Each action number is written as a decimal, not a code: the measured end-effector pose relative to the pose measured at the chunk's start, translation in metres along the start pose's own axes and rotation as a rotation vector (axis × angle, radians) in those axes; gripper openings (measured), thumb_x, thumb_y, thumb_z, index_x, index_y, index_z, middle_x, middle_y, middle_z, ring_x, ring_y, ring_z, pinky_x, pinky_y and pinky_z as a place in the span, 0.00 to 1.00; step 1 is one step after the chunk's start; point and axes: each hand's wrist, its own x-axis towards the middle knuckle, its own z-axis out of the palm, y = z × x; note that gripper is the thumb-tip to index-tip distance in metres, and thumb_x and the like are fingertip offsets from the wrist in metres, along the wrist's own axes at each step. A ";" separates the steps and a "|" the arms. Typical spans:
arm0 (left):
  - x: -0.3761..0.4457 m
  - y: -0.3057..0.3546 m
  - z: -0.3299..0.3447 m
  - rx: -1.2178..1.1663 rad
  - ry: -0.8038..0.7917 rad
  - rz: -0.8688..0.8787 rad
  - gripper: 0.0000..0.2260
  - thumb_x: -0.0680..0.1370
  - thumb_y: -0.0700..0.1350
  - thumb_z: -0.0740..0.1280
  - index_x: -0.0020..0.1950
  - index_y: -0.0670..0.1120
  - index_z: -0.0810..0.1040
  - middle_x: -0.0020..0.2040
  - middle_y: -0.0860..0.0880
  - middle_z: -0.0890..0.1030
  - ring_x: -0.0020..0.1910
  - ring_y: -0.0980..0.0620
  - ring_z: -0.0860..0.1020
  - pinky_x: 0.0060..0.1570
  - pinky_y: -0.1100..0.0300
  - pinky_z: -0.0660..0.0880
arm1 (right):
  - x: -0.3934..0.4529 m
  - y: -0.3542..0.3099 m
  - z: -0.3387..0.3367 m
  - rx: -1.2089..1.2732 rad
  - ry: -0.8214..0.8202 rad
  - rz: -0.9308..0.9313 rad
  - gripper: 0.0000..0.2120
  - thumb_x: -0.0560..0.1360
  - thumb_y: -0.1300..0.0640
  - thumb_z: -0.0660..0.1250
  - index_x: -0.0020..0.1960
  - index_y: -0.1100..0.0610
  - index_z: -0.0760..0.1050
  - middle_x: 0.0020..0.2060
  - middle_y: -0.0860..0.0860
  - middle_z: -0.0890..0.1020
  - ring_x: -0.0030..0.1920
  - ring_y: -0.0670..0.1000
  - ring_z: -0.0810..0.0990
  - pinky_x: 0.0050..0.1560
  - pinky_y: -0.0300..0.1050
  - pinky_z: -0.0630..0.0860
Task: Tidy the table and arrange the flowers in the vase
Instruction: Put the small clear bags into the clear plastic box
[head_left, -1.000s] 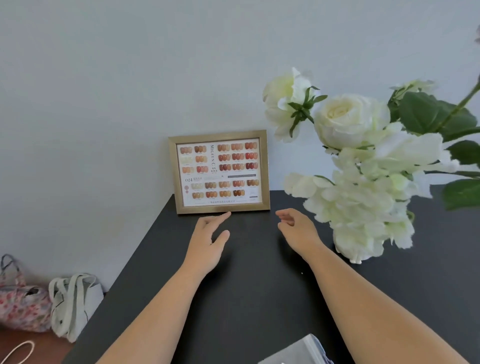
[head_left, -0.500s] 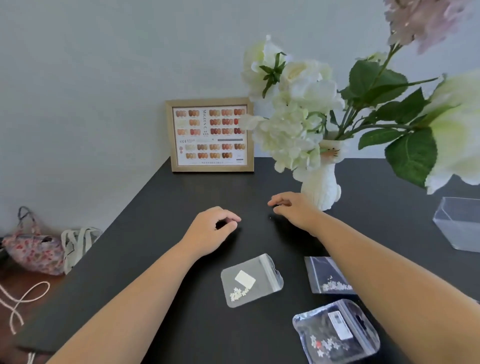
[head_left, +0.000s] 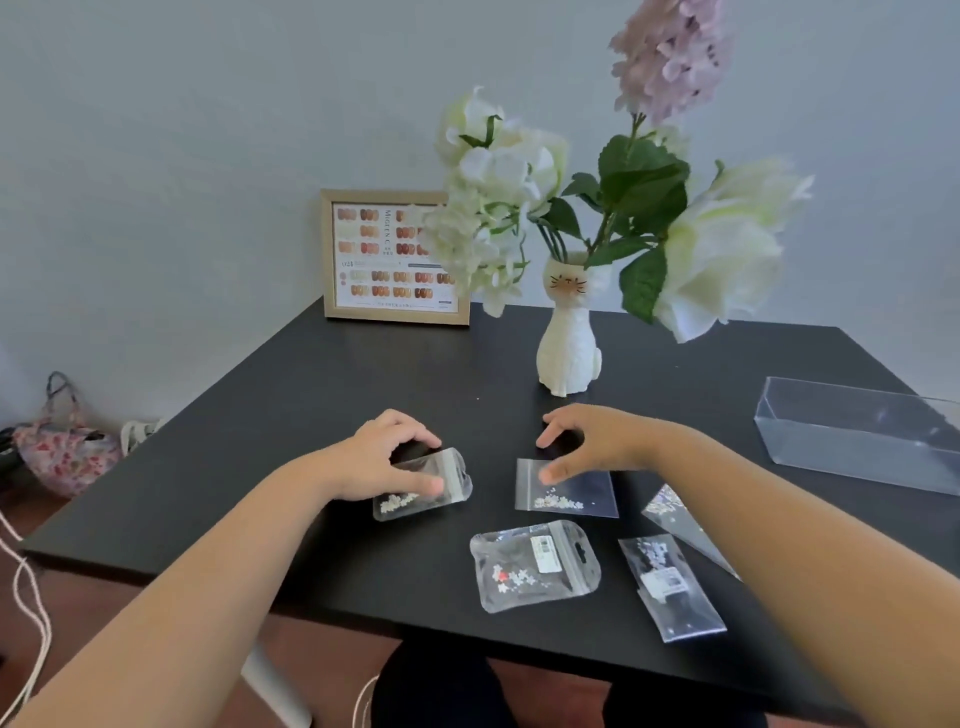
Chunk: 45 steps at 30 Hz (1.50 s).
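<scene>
My left hand (head_left: 387, 457) pinches a small clear plastic zip bag of white flower charms (head_left: 423, 486) between thumb and fingers, its far end tipped up off the black table (head_left: 291, 415), in front of and to the left of the white cat-shaped ceramic vase (head_left: 569, 343). My right hand (head_left: 597, 441) hovers with fingers spread, thumb tip touching a second flat clear bag of white charms (head_left: 566, 488), which lies directly in front of the vase. The vase stands upright, holding white and pale pink artificial flowers (head_left: 498, 192). Three more clear packets lie nearer me than the vase. A clear rectangular plastic box (head_left: 857, 436) sits right of the vase; a wood-framed nail colour chart (head_left: 387, 260) leans against the wall behind and to its left.
</scene>
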 end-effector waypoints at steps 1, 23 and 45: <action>-0.001 0.003 -0.001 0.062 -0.036 -0.023 0.25 0.63 0.68 0.74 0.58 0.67 0.73 0.66 0.62 0.63 0.65 0.59 0.62 0.65 0.55 0.62 | -0.007 0.004 -0.002 -0.058 -0.029 0.030 0.33 0.56 0.30 0.75 0.58 0.39 0.74 0.72 0.41 0.65 0.69 0.47 0.65 0.63 0.43 0.64; 0.074 0.221 0.060 -0.011 0.154 0.352 0.20 0.80 0.39 0.63 0.52 0.68 0.77 0.44 0.65 0.82 0.44 0.63 0.78 0.47 0.58 0.78 | -0.153 0.107 -0.099 0.025 0.819 -0.031 0.10 0.71 0.60 0.65 0.40 0.45 0.78 0.34 0.41 0.82 0.32 0.38 0.76 0.31 0.32 0.70; 0.175 0.391 0.150 0.120 0.174 0.500 0.13 0.82 0.41 0.55 0.61 0.55 0.72 0.52 0.57 0.82 0.49 0.55 0.77 0.62 0.44 0.69 | -0.202 0.249 -0.113 0.121 0.925 0.529 0.11 0.70 0.45 0.59 0.38 0.34 0.79 0.60 0.40 0.67 0.62 0.49 0.59 0.58 0.47 0.53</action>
